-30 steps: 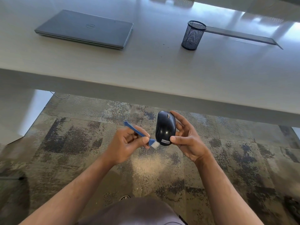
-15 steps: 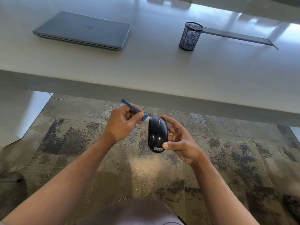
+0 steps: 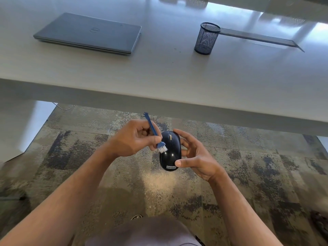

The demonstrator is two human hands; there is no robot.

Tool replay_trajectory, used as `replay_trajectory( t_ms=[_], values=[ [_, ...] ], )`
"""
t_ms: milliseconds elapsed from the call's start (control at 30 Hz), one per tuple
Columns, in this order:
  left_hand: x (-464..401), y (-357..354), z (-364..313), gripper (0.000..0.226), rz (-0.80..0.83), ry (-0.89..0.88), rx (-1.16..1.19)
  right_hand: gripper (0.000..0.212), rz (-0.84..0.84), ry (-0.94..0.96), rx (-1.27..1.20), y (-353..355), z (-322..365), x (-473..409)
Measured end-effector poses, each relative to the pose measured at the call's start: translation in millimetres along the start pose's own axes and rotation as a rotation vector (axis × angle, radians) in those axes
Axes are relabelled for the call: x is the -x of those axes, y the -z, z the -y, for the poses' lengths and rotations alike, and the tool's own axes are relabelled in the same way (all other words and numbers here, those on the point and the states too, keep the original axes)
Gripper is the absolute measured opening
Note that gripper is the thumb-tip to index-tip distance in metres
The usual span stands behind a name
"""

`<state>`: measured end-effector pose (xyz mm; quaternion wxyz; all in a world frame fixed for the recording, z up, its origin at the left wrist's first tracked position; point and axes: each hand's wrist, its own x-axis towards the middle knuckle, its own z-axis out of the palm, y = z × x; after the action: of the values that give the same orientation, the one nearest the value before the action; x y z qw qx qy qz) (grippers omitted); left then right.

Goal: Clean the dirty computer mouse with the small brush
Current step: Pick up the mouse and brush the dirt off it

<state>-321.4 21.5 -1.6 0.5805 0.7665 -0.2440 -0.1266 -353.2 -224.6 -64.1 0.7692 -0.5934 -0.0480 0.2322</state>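
Note:
A black computer mouse (image 3: 171, 153) with a scroll wheel and a small label at its near end is held in the air above the carpet, below the table's front edge. My right hand (image 3: 193, 153) grips it from the right side, thumb at the near end and fingers curled round the far end. My left hand (image 3: 134, 139) pinches a small blue brush (image 3: 155, 134) by its thin handle. The white bristles touch the left side of the mouse's top, about mid-length. The handle's end points up and away.
A light grey table (image 3: 177, 77) spans the upper view, its front edge just beyond my hands. On it lie a closed grey laptop (image 3: 90, 32) at the left, a black mesh pen cup (image 3: 206, 38) and a flat grey stand (image 3: 262, 37). Patterned carpet (image 3: 248, 174) lies below.
The brush has swept from the mouse's far end back toward its middle, and its handle now stands steeper. The mouse and my right hand stayed nearly in place.

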Motion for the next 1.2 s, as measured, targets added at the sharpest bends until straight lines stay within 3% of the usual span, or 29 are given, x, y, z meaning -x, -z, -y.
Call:
replay_trajectory(
  t_ms=[433, 600, 933, 1200],
  values=[
    [-24, -4, 9, 0.007, -0.276, 0.085, -0.327, 0.095, 0.016, -0.051, 0.066, -12, -7, 2],
    [-24, -5, 17, 0.005, -0.382, 0.110, -0.311, 0.095, 0.007, -0.053, 0.068, -11, -8, 2],
    [-12, 4, 10, 0.003, -0.335, 0.140, -0.075, 0.094, -0.016, -0.040, 0.065, -9, -5, -1],
    [-15, -4, -7, 0.007, -0.208, 0.069, -0.189, 0.094, 0.020, -0.051, 0.092, -15, -5, -3]
  ],
)
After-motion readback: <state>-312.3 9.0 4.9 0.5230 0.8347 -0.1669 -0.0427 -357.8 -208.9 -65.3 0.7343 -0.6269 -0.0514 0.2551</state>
